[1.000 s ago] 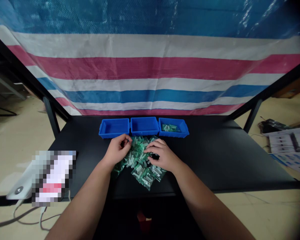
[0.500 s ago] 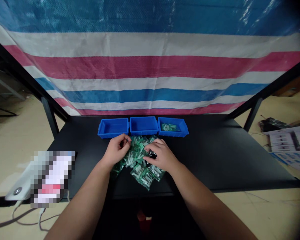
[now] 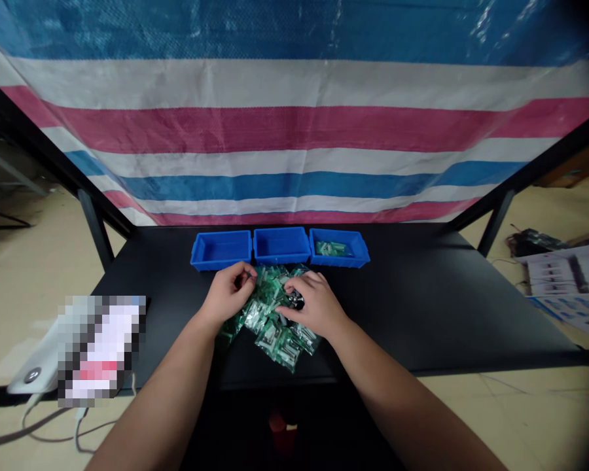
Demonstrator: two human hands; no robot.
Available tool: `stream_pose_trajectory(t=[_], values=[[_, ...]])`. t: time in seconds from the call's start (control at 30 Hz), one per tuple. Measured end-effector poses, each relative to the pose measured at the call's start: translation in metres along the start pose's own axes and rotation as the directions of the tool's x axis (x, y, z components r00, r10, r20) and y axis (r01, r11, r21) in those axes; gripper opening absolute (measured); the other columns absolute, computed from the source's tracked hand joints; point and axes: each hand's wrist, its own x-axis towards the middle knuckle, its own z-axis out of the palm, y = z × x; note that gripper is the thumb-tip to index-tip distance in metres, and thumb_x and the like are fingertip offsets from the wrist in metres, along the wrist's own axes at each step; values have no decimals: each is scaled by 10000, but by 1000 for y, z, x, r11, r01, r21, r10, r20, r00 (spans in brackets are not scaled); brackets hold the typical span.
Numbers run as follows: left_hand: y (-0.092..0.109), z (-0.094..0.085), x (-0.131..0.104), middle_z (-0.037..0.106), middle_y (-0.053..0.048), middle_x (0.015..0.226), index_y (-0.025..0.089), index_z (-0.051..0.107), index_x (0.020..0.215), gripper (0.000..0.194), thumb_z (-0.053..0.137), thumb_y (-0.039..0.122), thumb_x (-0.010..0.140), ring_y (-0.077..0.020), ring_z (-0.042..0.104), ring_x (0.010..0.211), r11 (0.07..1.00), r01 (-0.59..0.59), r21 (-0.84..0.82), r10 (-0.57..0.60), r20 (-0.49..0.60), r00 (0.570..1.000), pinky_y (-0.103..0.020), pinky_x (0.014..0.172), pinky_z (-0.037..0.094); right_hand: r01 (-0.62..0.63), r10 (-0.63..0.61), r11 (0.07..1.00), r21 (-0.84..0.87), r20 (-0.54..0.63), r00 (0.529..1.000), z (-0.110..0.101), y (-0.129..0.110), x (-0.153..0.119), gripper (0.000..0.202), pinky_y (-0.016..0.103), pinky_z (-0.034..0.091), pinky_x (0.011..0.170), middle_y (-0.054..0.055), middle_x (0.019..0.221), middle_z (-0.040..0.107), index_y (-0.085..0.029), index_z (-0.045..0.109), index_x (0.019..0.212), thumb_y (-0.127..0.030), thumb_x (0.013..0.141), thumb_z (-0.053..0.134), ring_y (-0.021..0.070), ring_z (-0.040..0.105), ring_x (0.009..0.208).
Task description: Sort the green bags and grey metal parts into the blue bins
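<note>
A pile of small clear-and-green plastic packets (image 3: 269,307) lies on the black table in front of three blue bins. My left hand (image 3: 230,291) is at the pile's left edge, thumb and forefinger curled together; whatever they pinch is too small to make out. On the right side of the pile rests my right hand (image 3: 314,302), its thumb and fingers apart around some dark and shiny small pieces (image 3: 295,299). The right bin (image 3: 341,261) holds a few packets. No contents show in the left bin (image 3: 220,265) or the middle bin (image 3: 282,260).
A pale device (image 3: 42,360) with cables and a pixelated screen-like object (image 3: 105,347) sit at the table's left corner. Behind the bins hangs a striped sheet (image 3: 294,131). Black frame posts (image 3: 95,226) slant up at the sides. A printed box (image 3: 564,281) stands at the right.
My right thumb has shifted slightly left over the packets. The left hand keeps nearly the same pose, and the whole view has moved very slightly.
</note>
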Motion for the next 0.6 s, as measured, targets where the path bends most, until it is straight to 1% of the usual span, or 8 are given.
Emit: stream_pose_trajectory(t=[0.1,0.23,0.3,0.37,0.43,0.5,0.57,0.6], values=[[1,0,0,464,57,622,186,646,912,76,608,242,879,-101,435,571,1000,5,-5,-5,2,1000,-227,572,351,-3,4,1000,-4,5,1000,1,-3,0,360,404,411,861,17,933,706,-253,598,990,-364,770,861,245,585,929],[0,1,1,466,56,624,185,648,907,77,609,244,877,-100,437,570,1000,0,0,0,3,1000,-226,572,351,2,-2,999,52,0,1000,2,-3,1,313,410,437,879,18,925,697,-252,601,984,-282,786,842,245,587,941],[0,1,1,473,53,631,185,650,908,75,608,238,876,-100,443,575,1000,-6,2,6,2,1000,-227,578,355,10,-8,992,128,-14,1000,3,-1,0,239,397,464,872,18,922,683,-254,604,969,-224,818,786,232,595,933],[-1,1,1,476,53,632,184,649,908,71,608,231,873,-100,443,576,1000,-4,-2,4,2,1000,-228,577,354,4,6,967,255,-39,999,4,2,0,156,358,495,823,12,898,659,-252,606,936,-182,848,714,203,605,881],[-2,1,1,473,54,630,184,647,908,69,608,224,870,-99,439,574,1000,0,-8,0,5,1000,-228,574,350,-5,40,911,413,-75,996,6,4,-1,93,315,513,743,2,852,633,-245,598,896,-192,873,671,169,606,792],[-3,1,1,467,55,628,183,645,911,69,608,223,869,-98,431,572,1000,-1,-15,1,4,1000,-228,573,346,-6,105,815,579,-138,985,6,7,-1,97,292,529,673,-5,825,611,-238,573,867,-248,902,663,147,611,723],[-3,1,1,464,56,625,181,644,915,71,609,225,871,-97,426,571,1000,-4,-21,4,0,1000,-228,573,345,14,217,705,709,-234,948,5,10,1,157,282,551,624,-12,842,595,-235,549,858,-308,915,676,123,619,654],[-4,1,1,463,57,623,181,643,914,71,610,228,871,-96,424,570,1000,-4,-23,4,-2,1000,-227,572,343,28,290,662,749,-290,912,5,13,2,185,279,562,608,-17,856,590,-233,544,860,-331,910,692,112,624,624]])
